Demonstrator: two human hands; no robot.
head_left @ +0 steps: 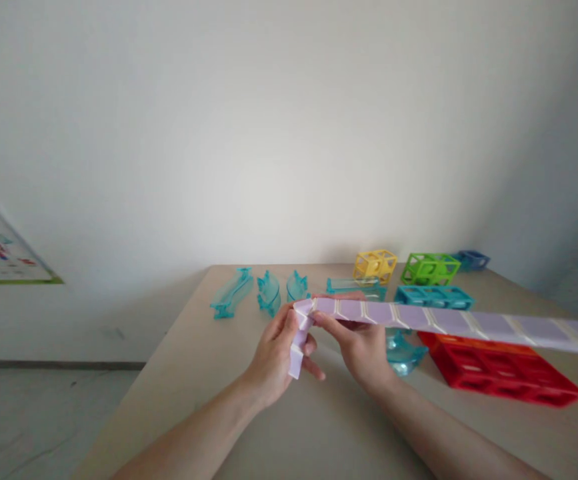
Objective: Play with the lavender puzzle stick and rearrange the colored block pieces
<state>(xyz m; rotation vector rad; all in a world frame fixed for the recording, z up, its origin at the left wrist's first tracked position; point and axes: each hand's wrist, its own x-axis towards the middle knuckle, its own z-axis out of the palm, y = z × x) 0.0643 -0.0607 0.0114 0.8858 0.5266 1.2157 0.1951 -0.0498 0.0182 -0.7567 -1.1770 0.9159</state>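
A long lilac strip (409, 317) with pale cross lines stretches from the middle of the view out past the right edge. Its left end bends sharply downward between my hands. My left hand (276, 353) pinches the strip at this fold, and the short end hangs over its fingers. Just to the right, my right hand (359, 347) grips the strip too, thumb in front and the other fingers mostly hidden behind it. Both hands are above the table (179, 393).
Clear teal track pieces (232, 293) and curved teal pieces (269, 293) lie towards the back. To the right are a yellow frame block (375, 267), a green one (429, 269), a teal one (435, 297) and a red one (503, 370). A wall (289, 133) rises behind.
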